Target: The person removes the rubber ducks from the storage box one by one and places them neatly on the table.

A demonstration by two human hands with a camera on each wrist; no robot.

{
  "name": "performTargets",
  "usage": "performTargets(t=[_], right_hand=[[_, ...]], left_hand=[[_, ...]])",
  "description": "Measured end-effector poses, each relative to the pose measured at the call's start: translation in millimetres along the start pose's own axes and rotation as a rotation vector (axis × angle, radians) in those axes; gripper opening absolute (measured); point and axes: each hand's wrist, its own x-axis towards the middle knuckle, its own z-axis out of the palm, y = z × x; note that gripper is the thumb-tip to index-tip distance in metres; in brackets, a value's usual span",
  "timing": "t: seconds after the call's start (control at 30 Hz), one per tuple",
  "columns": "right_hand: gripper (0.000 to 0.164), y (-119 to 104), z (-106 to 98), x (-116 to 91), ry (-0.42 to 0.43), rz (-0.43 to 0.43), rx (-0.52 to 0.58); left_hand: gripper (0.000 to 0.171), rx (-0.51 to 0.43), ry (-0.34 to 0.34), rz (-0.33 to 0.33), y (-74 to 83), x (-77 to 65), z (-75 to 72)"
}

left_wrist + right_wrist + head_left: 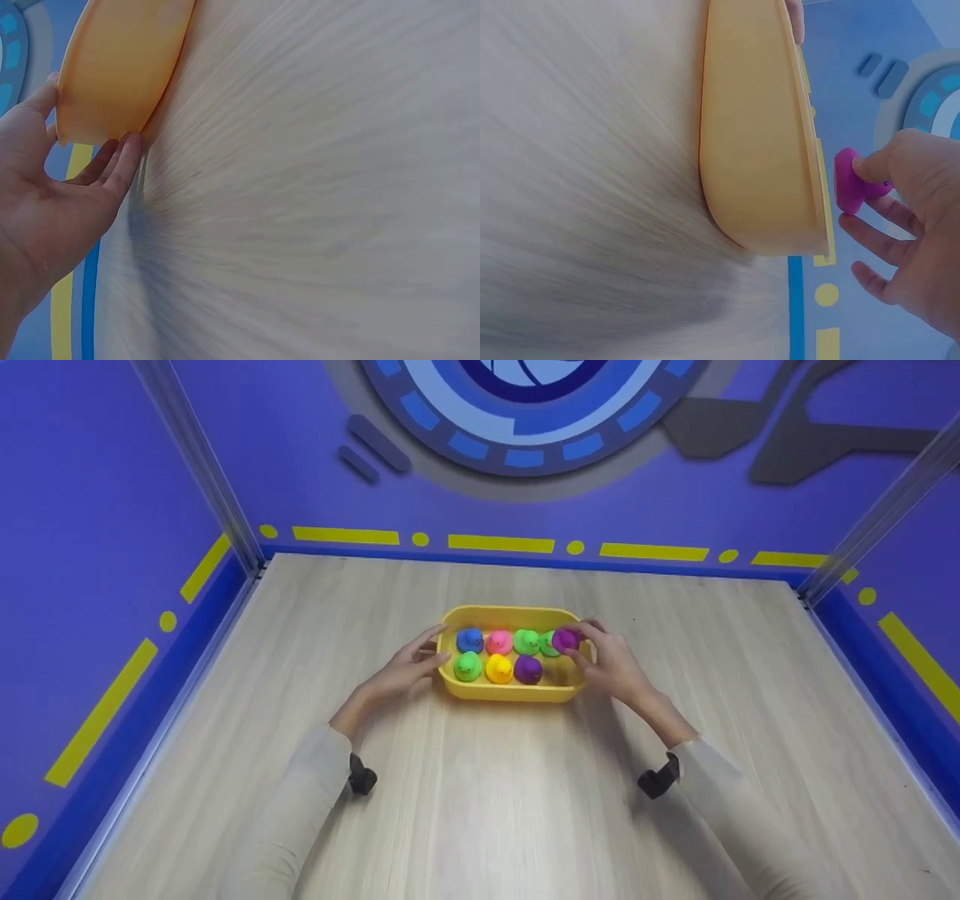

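A yellow tub stands on the table with several small rubber ducks in two rows. At the back sit a blue duck, a pink duck and two green ones; the front row has a green duck, a yellow duck and a dark purple duck. My left hand holds the tub's left end, thumb and fingers spread against rim and wall. Above the right end, my right hand pinches a purple duck, which partly hides the rightmost green duck.
The wood-patterned table is enclosed by blue panels at the back and both sides, with metal posts in the corners. A black band with a small device is on each wrist.
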Motion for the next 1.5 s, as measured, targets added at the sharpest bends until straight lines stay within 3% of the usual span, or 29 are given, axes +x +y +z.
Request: performTargets(t=[0.37,0.97,1.5], right_hand=[[0.032,7,-5,-6,0.049,-0.02,0.052],[0.036,24,-21,-21,0.068,0.068,0.13],[0.036,49,-29,-36,0.138,0.127,0.09]], left_hand=[[0.066,0.008,-0.025,0.069,0.0,-1.3,-4.8],[0.066,0.002,-0.025,0.049,-1.1,-2.2,-5.9],[0.064,0.004,-0.005,0.013,7.1,3.0,-1.9]])
